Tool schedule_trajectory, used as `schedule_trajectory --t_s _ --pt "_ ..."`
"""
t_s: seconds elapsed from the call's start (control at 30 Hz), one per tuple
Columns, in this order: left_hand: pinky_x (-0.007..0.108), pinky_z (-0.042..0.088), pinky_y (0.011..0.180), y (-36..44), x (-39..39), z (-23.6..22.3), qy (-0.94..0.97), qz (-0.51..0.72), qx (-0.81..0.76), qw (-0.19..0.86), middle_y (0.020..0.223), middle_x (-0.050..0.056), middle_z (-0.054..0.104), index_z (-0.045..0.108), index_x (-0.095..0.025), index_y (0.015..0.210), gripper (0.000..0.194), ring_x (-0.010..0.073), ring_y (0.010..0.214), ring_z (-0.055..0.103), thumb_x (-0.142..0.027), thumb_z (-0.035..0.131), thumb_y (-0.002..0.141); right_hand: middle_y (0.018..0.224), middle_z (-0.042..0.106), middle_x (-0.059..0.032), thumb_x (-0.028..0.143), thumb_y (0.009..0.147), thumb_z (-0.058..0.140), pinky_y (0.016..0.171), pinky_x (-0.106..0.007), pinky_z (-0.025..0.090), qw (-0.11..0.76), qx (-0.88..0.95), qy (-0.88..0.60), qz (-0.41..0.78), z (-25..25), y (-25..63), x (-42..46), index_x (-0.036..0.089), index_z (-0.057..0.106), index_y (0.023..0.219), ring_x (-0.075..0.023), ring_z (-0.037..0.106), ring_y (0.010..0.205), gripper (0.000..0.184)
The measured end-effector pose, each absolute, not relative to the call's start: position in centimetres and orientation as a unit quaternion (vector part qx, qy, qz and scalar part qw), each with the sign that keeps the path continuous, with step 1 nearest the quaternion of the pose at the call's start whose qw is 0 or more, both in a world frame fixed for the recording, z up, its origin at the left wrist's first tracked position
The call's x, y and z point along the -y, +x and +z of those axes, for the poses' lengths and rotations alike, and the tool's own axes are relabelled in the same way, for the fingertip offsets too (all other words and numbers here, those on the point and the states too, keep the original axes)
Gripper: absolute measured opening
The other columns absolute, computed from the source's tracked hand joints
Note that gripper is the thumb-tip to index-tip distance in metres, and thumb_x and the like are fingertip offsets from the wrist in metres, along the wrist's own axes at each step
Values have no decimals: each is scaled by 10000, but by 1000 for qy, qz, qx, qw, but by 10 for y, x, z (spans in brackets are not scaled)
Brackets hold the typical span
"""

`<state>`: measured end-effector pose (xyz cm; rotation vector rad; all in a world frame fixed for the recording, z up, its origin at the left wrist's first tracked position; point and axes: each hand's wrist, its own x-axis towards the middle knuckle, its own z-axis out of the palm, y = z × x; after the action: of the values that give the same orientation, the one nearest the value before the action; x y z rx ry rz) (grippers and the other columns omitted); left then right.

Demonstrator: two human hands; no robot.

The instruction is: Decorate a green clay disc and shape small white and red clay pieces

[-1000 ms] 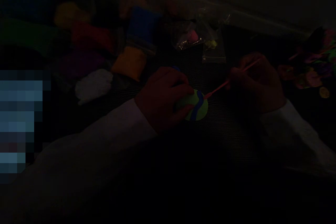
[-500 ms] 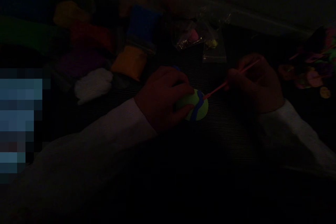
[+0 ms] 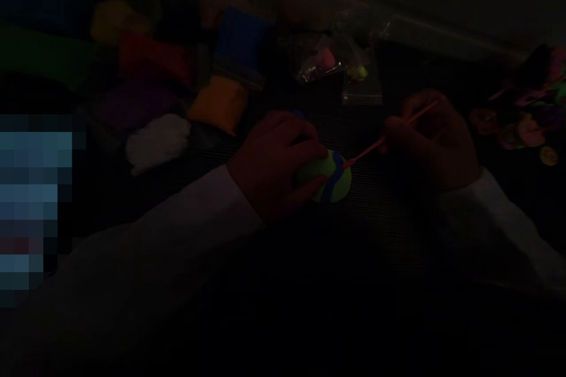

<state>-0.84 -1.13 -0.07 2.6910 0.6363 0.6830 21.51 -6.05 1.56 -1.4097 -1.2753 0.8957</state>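
Note:
The scene is very dark. A light green clay lump with a wavy blue strip across it rests on a dark ribbed mat. My left hand is closed over its left side and holds it. My right hand pinches a thin pink stick tool, and the stick's tip touches the blue strip at the lump's upper right. Both arms wear pale sleeves.
Bags of coloured clay lie at the back left: white, orange, blue, red, yellow. Two small clear packets lie behind the hands. A heap of coloured clay pieces sits at the right.

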Motion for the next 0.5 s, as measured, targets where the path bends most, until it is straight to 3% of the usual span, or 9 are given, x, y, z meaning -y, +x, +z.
schedule_trajectory --t_s 0.5 --pt "437 444 868 -10 10 0 939 226 -214 143 1039 97 617 619 -166 1002 273 264 987 553 -353 568 810 527 573 86 224 750 691 461 -231 415 504 518 -579 378 16 215 61 254 511 732 -97 566 469 183"
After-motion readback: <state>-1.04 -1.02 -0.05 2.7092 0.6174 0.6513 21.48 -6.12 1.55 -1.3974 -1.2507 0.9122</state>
